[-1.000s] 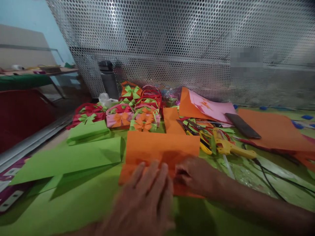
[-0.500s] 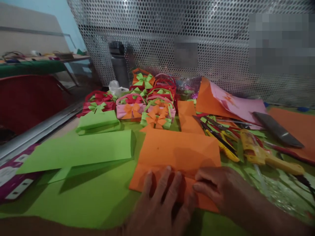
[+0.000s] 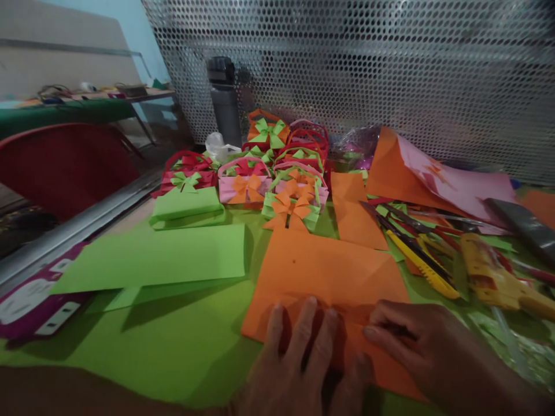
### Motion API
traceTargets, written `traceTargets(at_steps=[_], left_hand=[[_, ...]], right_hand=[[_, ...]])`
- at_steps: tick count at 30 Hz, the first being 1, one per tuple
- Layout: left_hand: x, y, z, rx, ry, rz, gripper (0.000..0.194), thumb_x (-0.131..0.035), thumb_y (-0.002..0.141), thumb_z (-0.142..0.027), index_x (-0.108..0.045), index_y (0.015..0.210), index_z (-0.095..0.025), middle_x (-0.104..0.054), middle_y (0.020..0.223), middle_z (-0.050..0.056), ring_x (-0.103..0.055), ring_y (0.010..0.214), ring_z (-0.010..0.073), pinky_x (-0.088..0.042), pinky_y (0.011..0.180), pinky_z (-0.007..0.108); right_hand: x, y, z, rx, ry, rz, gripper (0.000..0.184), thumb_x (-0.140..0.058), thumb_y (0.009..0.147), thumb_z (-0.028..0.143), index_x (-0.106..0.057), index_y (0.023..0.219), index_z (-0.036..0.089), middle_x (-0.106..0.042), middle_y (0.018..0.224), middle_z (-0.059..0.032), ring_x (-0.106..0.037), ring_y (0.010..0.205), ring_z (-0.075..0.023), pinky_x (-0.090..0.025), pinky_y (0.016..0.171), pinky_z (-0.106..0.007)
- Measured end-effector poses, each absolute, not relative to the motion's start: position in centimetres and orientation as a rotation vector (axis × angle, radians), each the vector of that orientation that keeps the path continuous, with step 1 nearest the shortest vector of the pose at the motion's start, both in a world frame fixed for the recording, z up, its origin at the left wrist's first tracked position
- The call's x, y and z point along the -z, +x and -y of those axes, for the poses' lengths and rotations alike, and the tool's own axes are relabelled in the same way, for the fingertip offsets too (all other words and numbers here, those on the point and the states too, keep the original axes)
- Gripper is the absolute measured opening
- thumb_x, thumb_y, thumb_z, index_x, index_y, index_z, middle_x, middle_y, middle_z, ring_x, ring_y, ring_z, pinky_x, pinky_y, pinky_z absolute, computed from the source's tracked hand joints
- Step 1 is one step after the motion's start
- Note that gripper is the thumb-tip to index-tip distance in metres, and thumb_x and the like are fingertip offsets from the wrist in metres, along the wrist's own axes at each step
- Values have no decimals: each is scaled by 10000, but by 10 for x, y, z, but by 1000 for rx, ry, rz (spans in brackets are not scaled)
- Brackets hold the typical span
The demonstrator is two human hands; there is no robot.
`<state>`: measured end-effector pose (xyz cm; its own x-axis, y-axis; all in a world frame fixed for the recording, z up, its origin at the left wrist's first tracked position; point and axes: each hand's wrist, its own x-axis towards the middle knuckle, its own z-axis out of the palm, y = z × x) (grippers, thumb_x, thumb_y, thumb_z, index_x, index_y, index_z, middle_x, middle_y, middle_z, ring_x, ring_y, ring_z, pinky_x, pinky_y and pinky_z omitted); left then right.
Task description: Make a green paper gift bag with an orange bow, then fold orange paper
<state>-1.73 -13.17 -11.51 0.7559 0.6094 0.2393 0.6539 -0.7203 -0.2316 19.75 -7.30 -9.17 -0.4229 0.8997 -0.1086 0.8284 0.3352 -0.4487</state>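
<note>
A folded orange paper sheet lies on the green table cover in front of me. My left hand rests flat on its near edge, fingers stretched out and slightly apart. My right hand sits just to the right on the same sheet, fingers curled and pressing down on a fold. Neither hand lifts the paper off the table.
Green paper sheets lie to the left. Several small paper baskets with bows stand behind. Scissors and a yellow cutter, a yellow glue gun, orange and pink sheets, a dark phone and a grey bottle are around.
The view has shifted, so everything sits further right and lower. Both hands stay on the orange paper's near edge; the right hand has slid a little to the right along it.
</note>
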Motion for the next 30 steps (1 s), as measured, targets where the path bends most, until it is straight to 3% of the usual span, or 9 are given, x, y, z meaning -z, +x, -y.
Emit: traceTargets(at_steps=[15,30], left_hand=[[114,-17,131,205,-2713,981,457,-504,892,-364,-407,1337,-326,-353,1452,126,-440,1211,427,-476,800,609],[118,-14,134,215,-2670,1086,485,-547,863,-408,-396,1324,-396,-340,1468,70,-402,1238,411,-440,849,625]], right_hand=[[95,201,71,-651,-1595,2474,300,-477,848,329,-486,570,215,-531,487,36,-479,432,-100,-308,418,-220],[96,193,77,-583,-1643,2355,308,-456,844,317,-465,554,213,-497,472,39,-448,429,-104,-280,448,-248]])
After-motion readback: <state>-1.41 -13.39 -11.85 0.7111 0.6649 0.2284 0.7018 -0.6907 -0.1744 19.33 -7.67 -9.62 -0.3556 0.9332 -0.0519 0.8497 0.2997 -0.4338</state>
